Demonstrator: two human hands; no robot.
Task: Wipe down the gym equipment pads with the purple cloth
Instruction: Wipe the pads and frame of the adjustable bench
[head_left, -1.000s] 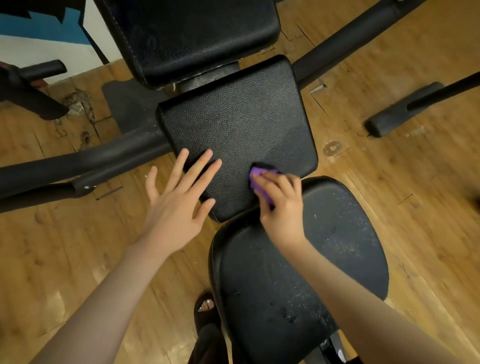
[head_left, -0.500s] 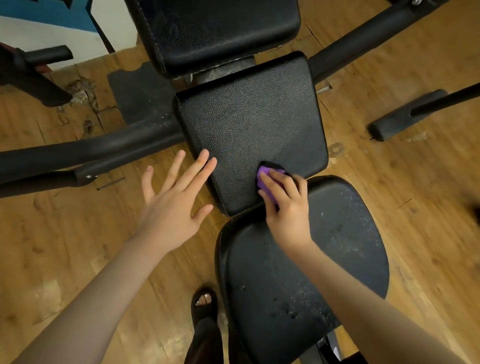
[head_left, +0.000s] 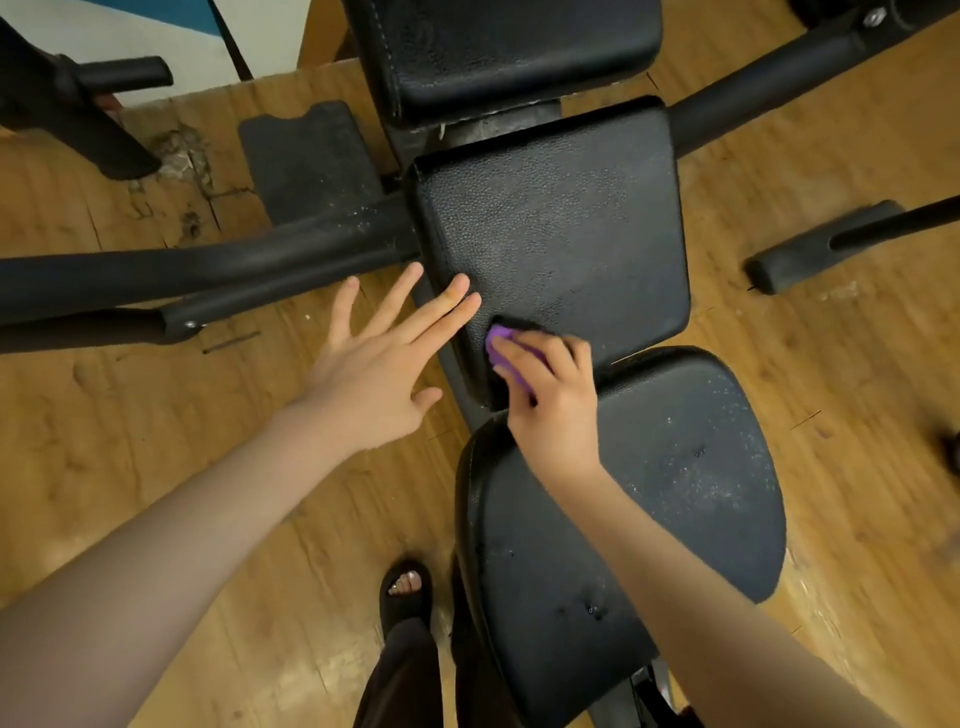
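Right hand (head_left: 553, 402), fingers curled, grips the purple cloth (head_left: 501, 349) and presses it on the near-left corner of the middle pad (head_left: 561, 228), abt 7 o'clock on that pad. Left hand (head_left: 376, 353) is flat w/ fingers spread, holding nothing, tips touching the pad's left edge at 9 o'clock. Judged progress: early-mid. The seat pad (head_left: 675, 493) at 6 o'clock looks dusty and speckled, prob. unwiped; the back pad (head_left: 509, 47) at 12 o'clock can't be judged. No containers in view.
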